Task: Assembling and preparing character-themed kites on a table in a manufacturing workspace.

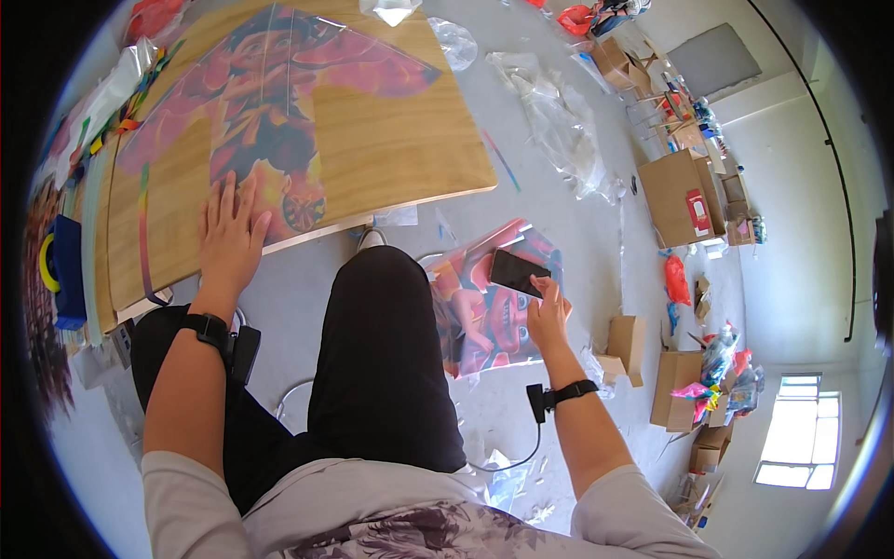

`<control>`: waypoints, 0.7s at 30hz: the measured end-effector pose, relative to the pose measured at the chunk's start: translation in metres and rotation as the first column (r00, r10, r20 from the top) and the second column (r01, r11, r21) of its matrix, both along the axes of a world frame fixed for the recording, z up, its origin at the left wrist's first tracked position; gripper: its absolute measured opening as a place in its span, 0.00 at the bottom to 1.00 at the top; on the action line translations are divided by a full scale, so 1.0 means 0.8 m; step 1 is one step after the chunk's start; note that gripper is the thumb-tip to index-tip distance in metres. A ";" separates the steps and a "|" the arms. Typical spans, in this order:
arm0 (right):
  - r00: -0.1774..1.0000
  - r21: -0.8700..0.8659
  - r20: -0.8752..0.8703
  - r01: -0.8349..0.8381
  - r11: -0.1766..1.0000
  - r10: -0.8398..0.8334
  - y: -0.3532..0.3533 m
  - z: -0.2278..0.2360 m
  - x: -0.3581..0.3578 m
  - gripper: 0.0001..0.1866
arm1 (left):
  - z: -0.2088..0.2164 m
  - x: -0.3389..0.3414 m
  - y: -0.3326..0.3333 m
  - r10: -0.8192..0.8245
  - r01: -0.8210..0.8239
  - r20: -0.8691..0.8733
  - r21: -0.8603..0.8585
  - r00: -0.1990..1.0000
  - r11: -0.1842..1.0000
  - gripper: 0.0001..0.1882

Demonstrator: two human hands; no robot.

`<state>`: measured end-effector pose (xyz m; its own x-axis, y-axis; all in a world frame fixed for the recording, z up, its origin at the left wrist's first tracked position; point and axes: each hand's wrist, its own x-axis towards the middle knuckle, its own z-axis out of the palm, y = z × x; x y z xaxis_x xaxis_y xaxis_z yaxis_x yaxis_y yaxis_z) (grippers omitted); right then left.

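- Fingers (244,207) of left hand (228,240) spread flat, palm down, pressing the kite (270,112) near its lower tip; gripping nothing.
- Fingers (557,296) of right hand (545,317) curled round the phone (518,272), held up over the floor beside the right knee.
- Kite lying flat on the board (400,149), colourful printed film, tip pointing toward the body.
- Second kite (475,312) on the floor (577,233) under the phone, partly covered by the leg (386,354).
- Step, as judged: pause in the kite work, left hand pinning the sheet in place, attention on the phone.
- Next move likely calls for putting the phone down to free the right hand, keeping the left flat so the thin film does not slide or crease.
- Clear plastic wrap (559,121) loose on the floor beyond the board; cardboard boxes (675,191) further right.
- Blue tape dispenser (65,270) at the far left, just off the board edge.
- Hidden: phone screen dark, nothing readable; kite's frame sticks hard to make out against the print.
- Cut off: left stacks of coloured sheets blurred and bent by the lens rim; top of the kite near the picture edge.
- Wrist straps on both arms, cable from the right one trailing down; where it ends, not visible.
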<state>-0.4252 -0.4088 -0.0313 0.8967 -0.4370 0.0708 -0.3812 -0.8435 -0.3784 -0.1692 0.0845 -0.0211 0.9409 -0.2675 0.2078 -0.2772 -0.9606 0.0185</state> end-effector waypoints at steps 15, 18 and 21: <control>0.928 -0.147 -0.372 -0.035 0.988 -0.022 -0.015 0.003 0.024 0.60 | -0.005 0.001 0.004 0.006 -0.006 -0.002 -0.002 1.000 1.000 0.32; 0.954 -0.170 -0.288 0.040 0.985 -0.088 0.000 -0.009 0.011 0.61 | -0.004 0.001 0.001 0.000 0.000 0.003 -0.005 1.000 1.000 0.32; 0.944 -0.176 -0.287 0.114 0.978 -0.162 0.011 -0.014 0.007 0.57 | -0.006 0.002 0.002 0.000 0.000 0.010 -0.003 1.000 1.000 0.32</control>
<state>-0.4194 -0.4003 -0.0423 0.8185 -0.5630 -0.1139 -0.5733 -0.8134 -0.0986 -0.1674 0.0860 -0.0261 0.9387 -0.2671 0.2180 -0.2775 -0.9605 0.0183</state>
